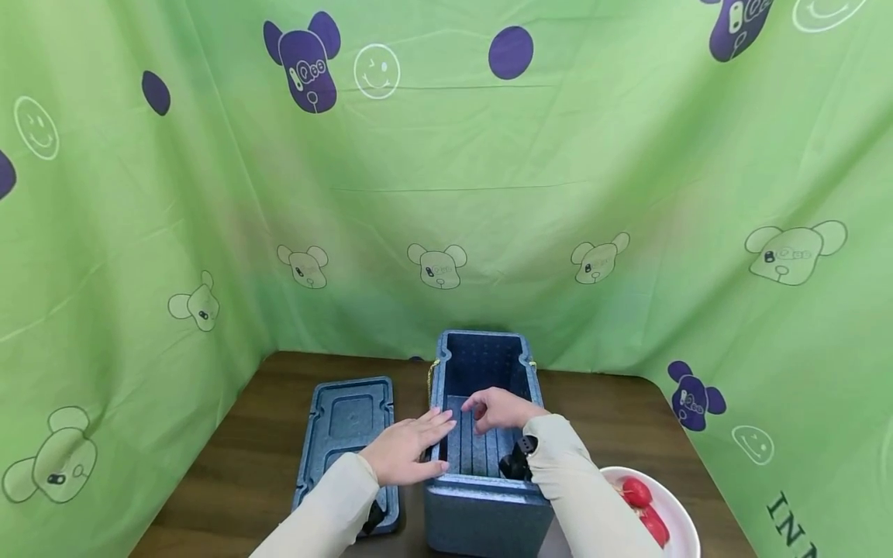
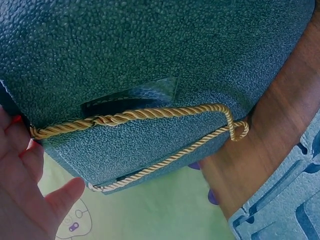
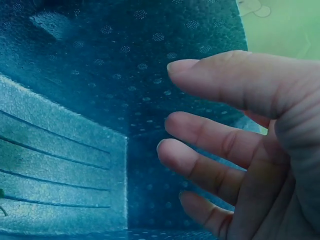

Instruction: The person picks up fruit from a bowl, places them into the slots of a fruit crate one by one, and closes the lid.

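A deep blue foam box [image 1: 488, 521] stands uncovered on the table, its ribbed floor [image 3: 60, 165] showing in the right wrist view. My left hand [image 1: 408, 449] is at the box's left rim with fingers stretched over the edge, gripping nothing. In the left wrist view a twisted gold rope [image 2: 165, 113] runs along the box's outer side, close by that hand. Over the inside of the box is my right hand [image 1: 504, 408], fingers loosely bent and spread apart, with nothing between them. A small green bit [image 3: 2, 194] shows at the right wrist view's left edge.
Left of the box lies a blue lid [image 1: 352, 411], partly covered by the left sleeve. Red round vegetables [image 1: 636, 492] sit in a white bowl [image 1: 689, 531] at the right, behind the right forearm. A green printed curtain [image 1: 446, 209] hangs around the wooden table [image 1: 230, 465].
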Demonstrator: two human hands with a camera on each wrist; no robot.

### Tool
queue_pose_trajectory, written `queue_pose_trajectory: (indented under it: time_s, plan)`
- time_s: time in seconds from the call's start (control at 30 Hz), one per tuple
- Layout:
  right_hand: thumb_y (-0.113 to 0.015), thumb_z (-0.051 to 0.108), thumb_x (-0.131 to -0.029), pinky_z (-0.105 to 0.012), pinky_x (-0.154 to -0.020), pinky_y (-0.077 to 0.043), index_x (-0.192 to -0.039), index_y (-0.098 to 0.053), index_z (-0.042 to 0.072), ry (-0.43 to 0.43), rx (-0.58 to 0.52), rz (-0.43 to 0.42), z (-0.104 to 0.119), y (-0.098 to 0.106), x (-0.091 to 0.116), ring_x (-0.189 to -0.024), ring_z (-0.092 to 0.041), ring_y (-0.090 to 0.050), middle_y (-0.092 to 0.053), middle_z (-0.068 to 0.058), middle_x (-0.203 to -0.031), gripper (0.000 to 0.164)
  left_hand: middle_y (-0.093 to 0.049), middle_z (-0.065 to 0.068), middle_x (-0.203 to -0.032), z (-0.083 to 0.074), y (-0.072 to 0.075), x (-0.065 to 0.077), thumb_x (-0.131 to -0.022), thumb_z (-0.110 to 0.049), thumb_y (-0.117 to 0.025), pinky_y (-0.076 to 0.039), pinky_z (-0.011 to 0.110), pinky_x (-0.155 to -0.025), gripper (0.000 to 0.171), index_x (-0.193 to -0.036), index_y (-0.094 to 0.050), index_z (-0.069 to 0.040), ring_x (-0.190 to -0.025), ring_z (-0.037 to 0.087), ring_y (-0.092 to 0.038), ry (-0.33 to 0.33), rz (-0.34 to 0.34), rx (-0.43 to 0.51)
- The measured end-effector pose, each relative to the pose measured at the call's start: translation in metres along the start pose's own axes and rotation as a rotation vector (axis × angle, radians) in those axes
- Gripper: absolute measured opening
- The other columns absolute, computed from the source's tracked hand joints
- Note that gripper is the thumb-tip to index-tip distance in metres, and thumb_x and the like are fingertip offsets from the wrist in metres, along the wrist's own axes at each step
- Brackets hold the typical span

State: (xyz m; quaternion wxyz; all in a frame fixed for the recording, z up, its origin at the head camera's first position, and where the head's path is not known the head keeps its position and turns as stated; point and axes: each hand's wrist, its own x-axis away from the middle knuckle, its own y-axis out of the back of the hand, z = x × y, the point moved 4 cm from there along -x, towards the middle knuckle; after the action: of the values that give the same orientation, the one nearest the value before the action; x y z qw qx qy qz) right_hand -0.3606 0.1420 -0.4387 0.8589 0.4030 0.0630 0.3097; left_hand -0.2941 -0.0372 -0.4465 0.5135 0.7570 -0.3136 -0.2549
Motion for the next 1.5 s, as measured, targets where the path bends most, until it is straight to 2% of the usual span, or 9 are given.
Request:
queue_pose_trajectory:
  time_s: [0.17,0.3,0.43,0.57,0.83,1.0,1.17,1.3,1.5]
  plan:
    - [-0.072,-0.003,-0.075,-0.029,-0.064,-0.05,-0.108,-0.067,-0.002,-0.01,0.031,-0.016,0.006,0.008,0.002,-0.078,-0.016,-0.061,-0.066,-0.01,-0.09,0.033,-0.037,0.004,-0.151,-0.003,0.001,-0.002,-0.096,-0.045,-0.043,-0.027,0.047,-0.11,0.062,-0.146,-0.041,-0.009,-0.141,0.021,-0.029,-0.063,-0.043,-0.144]
    - [-0.072,0.0,-0.075,-0.028,-0.066,-0.05,-0.106,-0.067,-0.001,0.008,0.077,-0.025,0.013,0.016,0.005,-0.078,-0.015,-0.061,-0.067,-0.011,-0.09,0.031,-0.04,0.007,-0.149,-0.003,0.0,-0.002,-0.097,-0.043,-0.042,-0.027,0.044,-0.111,0.06,-0.144,-0.043,-0.006,-0.139,0.022,-0.033,-0.119,-0.078,-0.252]
    - [-0.071,0.001,-0.076,-0.029,-0.069,-0.051,-0.106,-0.066,-0.003,0.035,0.1,-0.037,0.02,0.026,0.011,-0.078,-0.015,-0.062,-0.068,-0.01,-0.088,0.031,-0.041,0.009,-0.148,-0.001,0.001,-0.002,-0.097,-0.043,-0.043,-0.028,0.042,-0.111,0.06,-0.143,-0.044,-0.004,-0.138,0.023,-0.034,-0.132,-0.081,-0.251]
    - [-0.069,0.003,-0.078,-0.032,-0.072,-0.052,-0.11,-0.065,-0.004,0.059,0.087,-0.056,0.024,0.037,0.016,-0.08,-0.018,-0.064,-0.068,-0.011,-0.091,0.033,-0.041,0.009,-0.148,0.003,0.003,-0.001,-0.096,-0.043,-0.044,-0.028,0.042,-0.111,0.061,-0.143,-0.045,-0.003,-0.138,0.023,-0.035,-0.113,-0.086,-0.238]
    - [-0.068,0.007,-0.082,-0.03,-0.071,-0.052,-0.107,-0.067,-0.003,0.104,0.166,-0.099,0.02,0.052,0.03,-0.081,-0.015,-0.063,-0.069,-0.007,-0.091,0.026,-0.041,0.009,-0.148,0.005,0.003,0.0,-0.095,-0.046,-0.041,-0.03,0.051,-0.108,0.063,-0.143,-0.045,-0.005,-0.137,0.025,-0.036,-0.067,-0.114,-0.193]
    - [-0.068,0.011,-0.082,-0.026,-0.068,-0.051,-0.099,-0.07,-0.002,0.163,0.2,-0.217,0.005,0.055,0.051,-0.077,-0.008,-0.061,-0.07,-0.004,-0.087,0.022,-0.043,0.01,-0.147,0.003,0.003,0.004,-0.096,-0.045,-0.043,-0.032,0.048,-0.107,0.062,-0.143,-0.044,-0.004,-0.137,0.025,-0.036,-0.083,-0.104,-0.2]
    - [-0.069,0.01,-0.081,-0.027,-0.069,-0.051,-0.098,-0.07,-0.003,0.117,0.153,-0.359,-0.012,0.061,0.083,-0.078,-0.01,-0.062,-0.069,-0.004,-0.086,0.022,-0.044,0.01,-0.146,0.003,0.002,0.007,-0.096,-0.044,-0.045,-0.037,0.044,-0.104,0.062,-0.142,-0.046,-0.003,-0.136,0.025,-0.038,-0.113,-0.103,-0.216]
    - [-0.07,0.011,-0.08,-0.03,-0.071,-0.052,-0.098,-0.07,-0.002,0.091,0.183,-0.39,-0.024,0.069,0.108,-0.079,-0.014,-0.064,-0.07,-0.007,-0.088,0.022,-0.045,0.011,-0.145,-0.001,0.0,0.007,-0.096,-0.045,-0.045,-0.039,0.043,-0.103,0.062,-0.141,-0.047,-0.002,-0.135,0.025,-0.039,-0.137,-0.107,-0.218]
    - [-0.072,0.01,-0.077,-0.028,-0.067,-0.051,-0.097,-0.07,0.0,0.057,0.258,-0.409,-0.043,0.084,0.14,-0.076,-0.006,-0.06,-0.068,0.0,-0.084,0.022,-0.046,0.01,-0.145,-0.006,-0.001,0.004,-0.096,-0.046,-0.044,-0.039,0.045,-0.102,0.061,-0.14,-0.049,-0.004,-0.136,0.023,-0.039,-0.135,-0.123,-0.224]
